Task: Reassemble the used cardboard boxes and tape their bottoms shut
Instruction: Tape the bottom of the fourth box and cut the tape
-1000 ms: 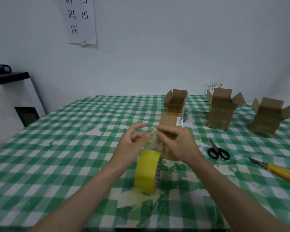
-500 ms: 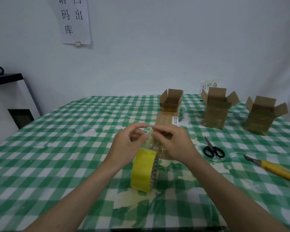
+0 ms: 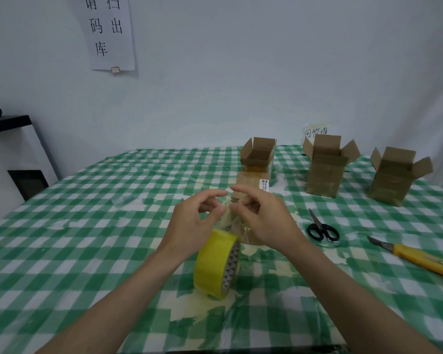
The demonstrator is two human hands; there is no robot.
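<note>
left hand point(image 3: 195, 223) and right hand point(image 3: 264, 221) pinch tape end point(image 3: 228, 213) — roll point(image 3: 216, 264) hangs | unchanged since earlier frame

Checked table point(image 3: 87, 238) bears boxes point(image 3: 324, 172), scissors point(image 3: 321, 227), knife point(image 3: 417, 258).

Left hand point(image 3: 193, 226): raised over table centre, thumb and forefinger pinching the free end of the tape strip point(image 3: 228, 215).
Right hand point(image 3: 264, 221): just at 3 o'clock of the left, fingertips pinching the same strip.
Tape roll point(image 3: 216, 264): yellow, on edge, hanging at 6 o'clock below the hands, just above the cloth.
Flattened box point(image 3: 251, 186): lying at 12 o'clock behind the hands, white label showing.
Open boxes: one point(image 3: 258, 155) at 12 o'clock, another point(image 3: 324, 172) at 1 o'clock, a third point(image 3: 393, 177) at 2 o'clock, all upright, flaps up.
Scissors point(image 3: 321, 227): black handles, at 3 o'clock of the right hand.
Utility knife point(image 3: 417, 259): yellow, at 4 o'clock near the table edge.
Tablecloth point(image 3: 87, 238): green-and-white check.
Wall sign point(image 3: 110, 34): paper, at 11 o'clock.
</note>
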